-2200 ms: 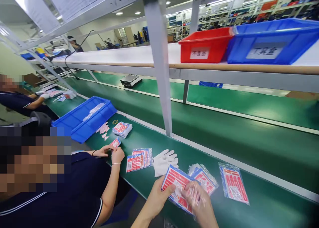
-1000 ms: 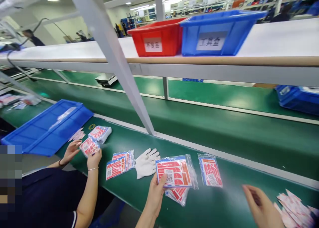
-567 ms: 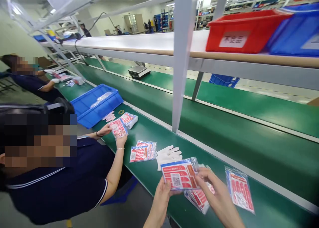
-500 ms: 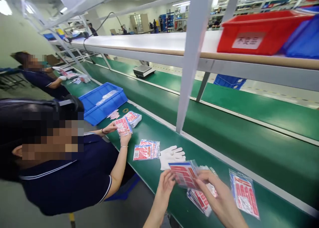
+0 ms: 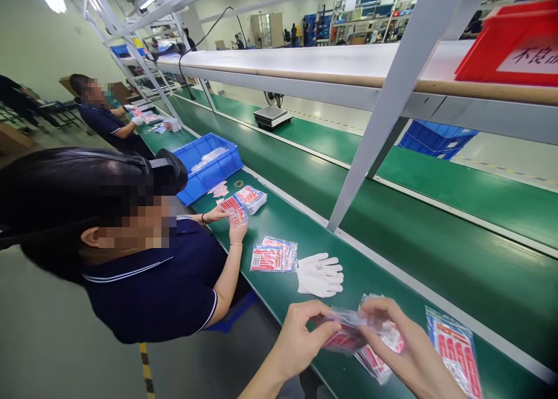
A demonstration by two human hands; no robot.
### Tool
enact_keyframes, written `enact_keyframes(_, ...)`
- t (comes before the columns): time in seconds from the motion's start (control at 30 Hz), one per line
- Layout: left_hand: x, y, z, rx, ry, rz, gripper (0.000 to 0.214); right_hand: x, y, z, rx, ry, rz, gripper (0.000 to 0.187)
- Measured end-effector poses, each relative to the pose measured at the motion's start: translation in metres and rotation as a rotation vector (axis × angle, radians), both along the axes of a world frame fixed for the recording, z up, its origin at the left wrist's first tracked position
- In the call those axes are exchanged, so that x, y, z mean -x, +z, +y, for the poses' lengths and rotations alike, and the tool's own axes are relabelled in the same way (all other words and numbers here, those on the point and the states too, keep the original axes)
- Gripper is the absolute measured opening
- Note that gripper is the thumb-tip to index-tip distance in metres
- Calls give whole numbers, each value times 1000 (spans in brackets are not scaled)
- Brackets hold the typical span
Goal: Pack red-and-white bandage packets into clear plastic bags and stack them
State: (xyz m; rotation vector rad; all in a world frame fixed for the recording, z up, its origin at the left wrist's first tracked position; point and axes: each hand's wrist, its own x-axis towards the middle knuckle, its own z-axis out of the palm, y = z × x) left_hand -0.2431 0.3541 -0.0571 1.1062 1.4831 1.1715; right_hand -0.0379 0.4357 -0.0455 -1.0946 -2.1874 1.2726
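Over green bench point(image 5: 288, 222), left hand point(image 5: 300, 335) and right hand point(image 5: 401, 341) both pinching printed plastic packet point(image 5: 344, 336), white glove point(image 5: 320, 275) near

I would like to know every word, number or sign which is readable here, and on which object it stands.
"不良": white label on the red bin; the next character is cut by the picture's edge.
Too blurred: bagged packet between left hand and right hand.
Too small: packets beside the white glove, far-right packet.

Glossy, clear plastic packet point(image 5: 346, 336)
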Motion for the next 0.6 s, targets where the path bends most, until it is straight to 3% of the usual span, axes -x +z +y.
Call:
enact_keyframes(0.07,-3,-1,-2,-6,2,12,8,5,-1,-2,41,-61,-1,25)
enact_keyframes(0.17,-5,-2,-4,-15,-8,11,8,14,4,-4,55,-23,-38,10)
enact_keyframes(0.27,-6,-1,-4,-16,-18,7,9,19,9,-5,27,13,-53,20)
enact_keyframes(0.6,-16,8,7,-55,-38,7,11,21,9,-4,-141,28,-2,17)
